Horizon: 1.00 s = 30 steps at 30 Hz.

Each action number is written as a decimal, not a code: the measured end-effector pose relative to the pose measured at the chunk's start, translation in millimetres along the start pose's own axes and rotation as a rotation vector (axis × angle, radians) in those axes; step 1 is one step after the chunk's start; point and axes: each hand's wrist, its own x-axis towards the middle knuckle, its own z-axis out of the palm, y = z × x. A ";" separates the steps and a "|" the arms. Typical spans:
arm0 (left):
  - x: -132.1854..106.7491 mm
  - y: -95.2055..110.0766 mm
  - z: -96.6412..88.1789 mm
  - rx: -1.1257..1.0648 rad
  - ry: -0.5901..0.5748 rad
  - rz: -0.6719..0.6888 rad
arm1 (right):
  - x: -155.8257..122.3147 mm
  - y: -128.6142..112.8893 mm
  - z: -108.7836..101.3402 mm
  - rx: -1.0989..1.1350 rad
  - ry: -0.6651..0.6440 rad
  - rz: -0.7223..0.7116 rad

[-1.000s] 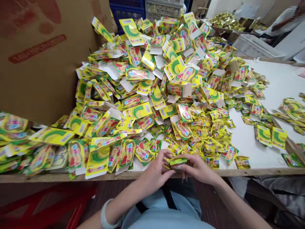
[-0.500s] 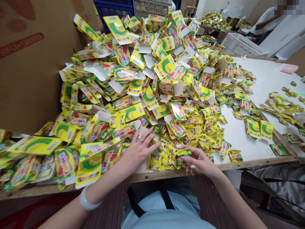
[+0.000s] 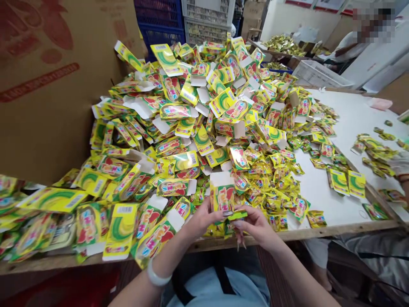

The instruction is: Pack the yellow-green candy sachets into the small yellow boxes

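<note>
My left hand [image 3: 204,218] grips a small yellow-green carton [image 3: 221,192], held upright with its white top flap open. My right hand [image 3: 252,224] pinches a stack of small yellow-green sachets [image 3: 238,214] against the carton's lower end. Both hands hover over the near edge of the white table [image 3: 329,209]. A huge heap of flat yellow cartons [image 3: 191,115] rises behind them, and loose sachets [image 3: 281,187] lie spread just to the right.
A big brown cardboard box [image 3: 54,94] walls off the left. Blue and white crates [image 3: 204,17] stand at the back. A white basket [image 3: 319,74] and another person's arm [image 3: 401,164] are at the right, near more sachets [image 3: 373,149].
My left hand reached into the heap, picked up a carton and brought it back to the right hand, which kept its stack of sachets.
</note>
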 end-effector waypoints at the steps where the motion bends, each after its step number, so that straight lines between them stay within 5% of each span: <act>1: 3.6 0.9 3.0 -0.034 0.030 -0.042 | 0.3 -1.2 0.5 -0.029 -0.010 -0.002; 6: 19.8 20.2 12.5 0.053 0.166 -0.023 | -3.6 -37.5 -10.6 -0.242 0.201 -0.255; 9: 26.8 24.2 17.0 0.085 0.053 -0.068 | -0.7 -66.9 -13.4 -0.312 0.316 -0.497; 13: 31.2 23.6 23.3 0.112 -0.070 -0.056 | 14.5 -90.5 -7.1 -0.637 0.240 -0.650; 21: 25.2 17.2 25.9 0.466 -0.159 -0.009 | 11.6 -108.5 -2.1 -1.355 -0.042 -0.401; 24: 17.9 13.4 26.1 0.478 -0.206 0.002 | 1.6 -112.9 -2.9 -1.312 -0.187 -0.311; 30: -5.4 14.6 30.7 0.478 -0.310 -0.081 | -26.9 -93.2 -9.6 -1.127 -0.129 -0.335</act>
